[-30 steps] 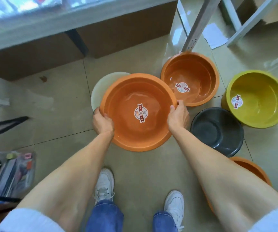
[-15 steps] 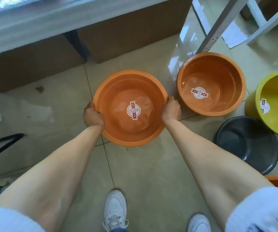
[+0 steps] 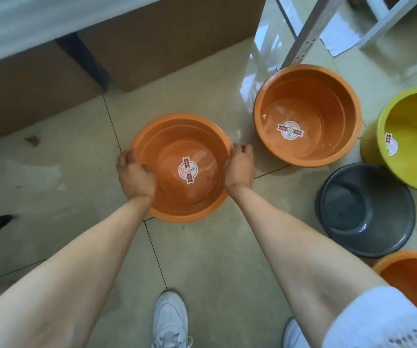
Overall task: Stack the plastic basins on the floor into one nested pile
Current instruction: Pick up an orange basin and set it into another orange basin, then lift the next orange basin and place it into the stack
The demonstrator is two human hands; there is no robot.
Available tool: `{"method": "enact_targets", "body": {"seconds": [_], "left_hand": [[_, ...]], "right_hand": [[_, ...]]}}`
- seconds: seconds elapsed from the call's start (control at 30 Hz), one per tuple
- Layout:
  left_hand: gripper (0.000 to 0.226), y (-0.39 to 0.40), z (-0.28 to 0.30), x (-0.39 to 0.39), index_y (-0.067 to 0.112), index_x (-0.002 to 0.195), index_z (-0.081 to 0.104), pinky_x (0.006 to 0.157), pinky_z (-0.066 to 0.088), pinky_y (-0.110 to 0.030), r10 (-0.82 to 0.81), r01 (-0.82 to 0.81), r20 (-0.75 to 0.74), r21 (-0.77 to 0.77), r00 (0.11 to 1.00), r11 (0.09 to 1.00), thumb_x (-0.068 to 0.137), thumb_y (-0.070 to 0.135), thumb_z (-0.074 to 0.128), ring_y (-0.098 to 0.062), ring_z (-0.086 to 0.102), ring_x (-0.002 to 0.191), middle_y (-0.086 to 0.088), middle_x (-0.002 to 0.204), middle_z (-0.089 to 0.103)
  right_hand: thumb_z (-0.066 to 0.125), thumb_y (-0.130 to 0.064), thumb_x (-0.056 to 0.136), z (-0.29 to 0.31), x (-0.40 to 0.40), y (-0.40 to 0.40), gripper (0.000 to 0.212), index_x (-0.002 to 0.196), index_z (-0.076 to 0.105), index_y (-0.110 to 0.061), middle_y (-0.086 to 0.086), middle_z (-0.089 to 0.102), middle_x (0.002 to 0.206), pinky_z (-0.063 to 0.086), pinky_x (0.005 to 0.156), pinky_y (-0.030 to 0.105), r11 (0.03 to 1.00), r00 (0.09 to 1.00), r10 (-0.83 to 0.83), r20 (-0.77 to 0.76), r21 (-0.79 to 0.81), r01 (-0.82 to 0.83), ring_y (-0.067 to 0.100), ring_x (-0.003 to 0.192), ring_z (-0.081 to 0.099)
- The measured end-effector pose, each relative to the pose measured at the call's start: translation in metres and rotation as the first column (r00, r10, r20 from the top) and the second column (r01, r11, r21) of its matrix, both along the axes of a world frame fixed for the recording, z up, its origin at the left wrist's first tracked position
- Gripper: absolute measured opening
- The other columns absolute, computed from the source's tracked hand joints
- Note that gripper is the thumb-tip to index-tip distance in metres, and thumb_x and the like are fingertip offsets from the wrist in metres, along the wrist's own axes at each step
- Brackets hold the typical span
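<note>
While both hands, left [image 3: 137, 175], right [image 3: 240, 168], clamp the wide orange basin [image 3: 185, 192], deeper orange basin [image 3: 308, 114], grey basin [image 3: 365, 209], yellow basin [image 3: 413, 139] nearby rightward.

Glossy beige tiled floor [image 3: 202, 259] carries five visible basins: two orange [image 3: 197, 204] [image 3: 308, 116], one yellow [image 3: 413, 146], one grey [image 3: 365, 209], one orange [image 3: 413, 277] at the edge.

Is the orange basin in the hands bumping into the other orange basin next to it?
Apart. The head view shows bare floor tile between the held orange basin and the deeper orange basin; the right hand sits in that gap.
</note>
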State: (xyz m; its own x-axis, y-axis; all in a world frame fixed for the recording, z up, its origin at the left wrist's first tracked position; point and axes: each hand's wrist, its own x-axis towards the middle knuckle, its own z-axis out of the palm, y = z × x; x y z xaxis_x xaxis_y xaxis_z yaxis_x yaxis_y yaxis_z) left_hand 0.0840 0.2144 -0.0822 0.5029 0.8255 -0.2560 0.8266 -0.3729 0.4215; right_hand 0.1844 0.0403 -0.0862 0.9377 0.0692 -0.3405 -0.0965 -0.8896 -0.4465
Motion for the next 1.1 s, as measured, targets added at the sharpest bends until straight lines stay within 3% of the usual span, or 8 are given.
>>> {"method": "enact_targets", "body": {"seconds": [0.07, 0.2, 0.33, 0.47, 0.57, 0.83, 0.97, 1.1], "left_hand": [[0.048, -0.023, 0.005, 0.006, 0.011, 0.138, 0.048, 0.11, 0.038, -0.037, -0.165, 0.167, 0.06, -0.036, 0.985, 0.985, 0.091, 0.003, 0.043, -0.03, 0.044, 0.133, -0.012, 0.146, 0.043], [0.037, -0.079, 0.011, 0.017, 0.015, 0.129, 0.055, 0.106, 0.044, -0.038, -0.365, 0.393, 0.169, -0.184, 0.916, 0.901, 0.095, 0.007, 0.044, -0.026, 0.055, 0.123, -0.007, 0.134, 0.056], [0.031, -0.148, 0.026, 0.031, 0.013, 0.122, 0.059, 0.091, 0.043, -0.026, -0.313, 0.357, 0.191, -0.27, 0.93, 0.894, 0.096, 0.009, 0.044, -0.026, 0.06, 0.113, -0.008, 0.123, 0.065], [0.03, -0.227, 0.036, 0.036, 0.011, 0.122, 0.058, 0.094, 0.047, -0.034, -0.437, 0.496, 0.241, -0.32, 0.866, 0.807, 0.096, 0.011, 0.043, -0.026, 0.062, 0.108, -0.009, 0.118, 0.065], [0.031, -0.288, 0.041, 0.036, 0.01, 0.124, 0.056, 0.093, 0.049, -0.036, -0.602, 0.632, 0.2, -0.316, 0.773, 0.708, 0.096, 0.014, 0.044, -0.025, 0.062, 0.106, -0.008, 0.12, 0.062], [0.037, -0.439, 0.041, 0.014, 0.007, 0.129, 0.051, 0.1, 0.045, -0.041, -0.83, 0.73, 0.06, -0.514, 0.554, 0.45, 0.097, 0.023, 0.042, -0.035, 0.056, 0.118, -0.016, 0.131, 0.057], [0.048, -0.495, 0.028, -0.003, 0.004, 0.141, 0.038, 0.104, 0.04, -0.043, -0.882, 0.723, -0.031, -0.56, 0.47, 0.404, 0.098, 0.025, 0.042, -0.04, 0.052, 0.124, -0.021, 0.145, 0.041], [0.052, -0.529, 0.013, -0.01, 0.001, 0.143, 0.032, 0.109, 0.036, -0.044, -0.868, 0.71, -0.082, -0.54, 0.49, 0.452, 0.098, 0.024, 0.045, -0.038, 0.042, 0.133, -0.021, 0.148, 0.034]], "right_hand": [[0.049, -0.004, 0.088, 0.005, -0.004, -0.008, 0.034, 0.12, 0.061, -0.006, 0.015, 0.056, 0.118, 0.048, 0.091, 0.04, 0.999, 1.0, -0.002, 0.029, 0.047, 0.001, 0.035, 0.108, 0.058], [0.045, -0.01, 0.094, 0.018, -0.012, -0.032, 0.031, 0.119, 0.063, -0.01, 0.012, 0.056, 0.123, 0.047, 0.09, 0.038, 0.987, 0.99, -0.116, -0.077, 0.1, 0.123, 0.033, 0.111, 0.058], [0.044, -0.014, 0.094, 0.028, -0.02, -0.078, 0.031, 0.119, 0.062, -0.013, 0.01, 0.058, 0.124, 0.045, 0.089, 0.034, 0.963, 0.97, -0.213, -0.115, 0.141, 0.228, 0.031, 0.111, 0.058], [0.043, -0.018, 0.098, 0.036, -0.036, -0.148, 0.025, 0.112, 0.063, -0.011, 0.01, 0.062, 0.115, 0.045, 0.086, 0.034, 0.919, 0.928, -0.364, -0.085, 0.128, 0.372, 0.029, 0.106, 0.059], [0.043, -0.019, 0.098, 0.037, -0.049, -0.212, 0.025, 0.11, 0.063, -0.011, 0.011, 0.062, 0.113, 0.045, 0.085, 0.035, 0.864, 0.867, -0.495, -0.064, 0.07, 0.499, 0.028, 0.106, 0.059], [0.044, -0.017, 0.098, 0.03, -0.09, -0.369, 0.026, 0.109, 0.064, -0.006, 0.019, 0.062, 0.117, 0.041, 0.09, 0.039, 0.621, 0.62, -0.783, -0.059, -0.005, 0.784, 0.037, 0.111, 0.057], [0.042, -0.021, 0.098, 0.027, -0.12, -0.444, 0.03, 0.121, 0.059, -0.011, 0.015, 0.055, 0.127, 0.042, 0.093, 0.038, 0.525, 0.526, -0.85, -0.012, -0.07, 0.848, 0.035, 0.117, 0.054], [0.043, -0.022, 0.099, 0.019, -0.14, -0.513, 0.038, 0.136, 0.048, -0.014, 0.012, 0.044, 0.14, 0.041, 0.099, 0.04, 0.416, 0.434, -0.899, 0.052, -0.2, 0.887, 0.032, 0.127, 0.047]]}}
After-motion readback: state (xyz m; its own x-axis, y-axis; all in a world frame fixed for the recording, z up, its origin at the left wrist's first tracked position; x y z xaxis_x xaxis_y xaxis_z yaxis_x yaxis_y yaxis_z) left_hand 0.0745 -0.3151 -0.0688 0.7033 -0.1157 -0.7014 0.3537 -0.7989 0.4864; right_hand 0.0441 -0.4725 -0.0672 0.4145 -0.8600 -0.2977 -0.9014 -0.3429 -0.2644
